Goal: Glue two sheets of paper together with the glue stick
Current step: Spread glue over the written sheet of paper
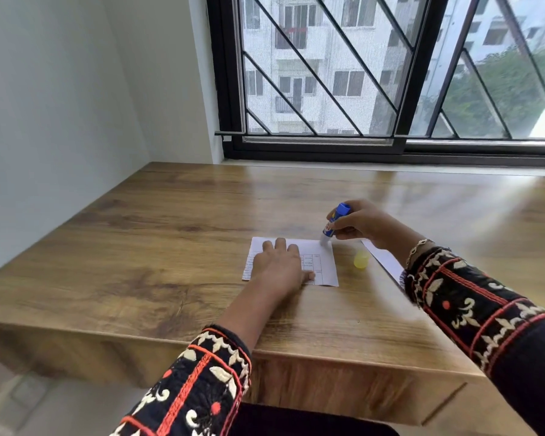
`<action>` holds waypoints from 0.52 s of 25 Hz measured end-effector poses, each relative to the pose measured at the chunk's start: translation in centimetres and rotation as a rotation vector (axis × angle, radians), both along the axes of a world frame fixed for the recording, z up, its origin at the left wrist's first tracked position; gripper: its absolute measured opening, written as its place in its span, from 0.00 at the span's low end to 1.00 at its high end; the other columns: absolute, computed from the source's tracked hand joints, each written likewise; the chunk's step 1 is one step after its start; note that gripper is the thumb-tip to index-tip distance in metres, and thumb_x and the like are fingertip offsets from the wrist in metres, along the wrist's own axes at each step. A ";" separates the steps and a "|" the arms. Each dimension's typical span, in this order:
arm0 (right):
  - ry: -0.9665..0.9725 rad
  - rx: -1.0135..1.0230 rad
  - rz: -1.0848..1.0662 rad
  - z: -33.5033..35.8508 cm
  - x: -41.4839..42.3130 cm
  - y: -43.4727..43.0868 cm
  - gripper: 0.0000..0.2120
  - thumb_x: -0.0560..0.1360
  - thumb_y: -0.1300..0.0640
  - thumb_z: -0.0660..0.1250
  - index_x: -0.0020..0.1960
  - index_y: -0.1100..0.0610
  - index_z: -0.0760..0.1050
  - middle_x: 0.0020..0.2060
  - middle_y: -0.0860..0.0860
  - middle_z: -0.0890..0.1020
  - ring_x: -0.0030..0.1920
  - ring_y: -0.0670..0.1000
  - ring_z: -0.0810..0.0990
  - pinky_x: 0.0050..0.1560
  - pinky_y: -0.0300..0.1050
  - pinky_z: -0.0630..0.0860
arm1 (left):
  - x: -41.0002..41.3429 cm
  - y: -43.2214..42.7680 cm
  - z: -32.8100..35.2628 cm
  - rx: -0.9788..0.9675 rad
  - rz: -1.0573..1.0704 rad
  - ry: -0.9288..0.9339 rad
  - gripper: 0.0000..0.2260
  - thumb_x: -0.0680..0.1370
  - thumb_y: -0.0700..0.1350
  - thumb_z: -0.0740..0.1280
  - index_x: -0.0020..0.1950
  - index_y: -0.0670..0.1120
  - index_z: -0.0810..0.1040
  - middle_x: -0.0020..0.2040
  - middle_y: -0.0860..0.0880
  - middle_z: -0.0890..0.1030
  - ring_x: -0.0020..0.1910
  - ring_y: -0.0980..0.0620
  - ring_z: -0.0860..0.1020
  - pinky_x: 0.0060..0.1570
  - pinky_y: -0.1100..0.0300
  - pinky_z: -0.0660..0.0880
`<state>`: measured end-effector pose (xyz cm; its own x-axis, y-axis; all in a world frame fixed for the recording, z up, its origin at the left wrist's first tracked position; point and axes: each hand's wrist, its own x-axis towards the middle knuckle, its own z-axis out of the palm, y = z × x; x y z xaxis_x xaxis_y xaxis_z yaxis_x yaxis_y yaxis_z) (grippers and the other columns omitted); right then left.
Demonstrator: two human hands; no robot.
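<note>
A small white printed sheet (324, 262) lies flat on the wooden table (170, 247). My left hand (279, 267) rests palm down on it, fingers spread, pinning it. My right hand (364, 223) grips a blue glue stick (334, 223), tilted, with its white tip touching the sheet's far right corner. The stick's yellow cap (361, 259) stands on the table just right of the sheet. A second white sheet (384, 258) lies further right, partly hidden under my right forearm.
The table runs up to a window sill and a black-framed barred window (390, 89) at the back. A white wall stands on the left. The table's front edge is close to my body.
</note>
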<state>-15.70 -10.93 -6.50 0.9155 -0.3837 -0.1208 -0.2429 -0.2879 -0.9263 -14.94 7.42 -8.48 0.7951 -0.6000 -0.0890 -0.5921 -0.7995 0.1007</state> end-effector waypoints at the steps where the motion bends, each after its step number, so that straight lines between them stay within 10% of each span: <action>1: 0.003 -0.006 -0.005 0.0 -0.1 0.0 0.13 0.68 0.70 0.67 0.52 0.66 0.74 0.39 0.57 0.78 0.41 0.53 0.79 0.40 0.41 0.80 | 0.0 0.0 0.0 0.000 -0.002 0.000 0.27 0.76 0.58 0.59 0.69 0.42 0.62 0.68 0.42 0.64 0.66 0.42 0.63 0.60 0.50 0.66; 13: -0.002 -0.055 0.047 0.2 -2.5 0.9 0.07 0.67 0.69 0.69 0.41 0.60 0.75 0.38 0.55 0.79 0.39 0.51 0.80 0.39 0.39 0.80 | 0.1 -0.1 0.1 0.016 -0.004 -0.011 0.27 0.77 0.59 0.59 0.68 0.42 0.63 0.68 0.42 0.64 0.65 0.42 0.63 0.60 0.51 0.66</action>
<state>-18.22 -10.05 -6.26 0.9327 -0.3466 -0.0993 -0.2265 -0.3492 -0.9092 -14.88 7.36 -8.42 0.7934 -0.6020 -0.0896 -0.5966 -0.7984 0.0812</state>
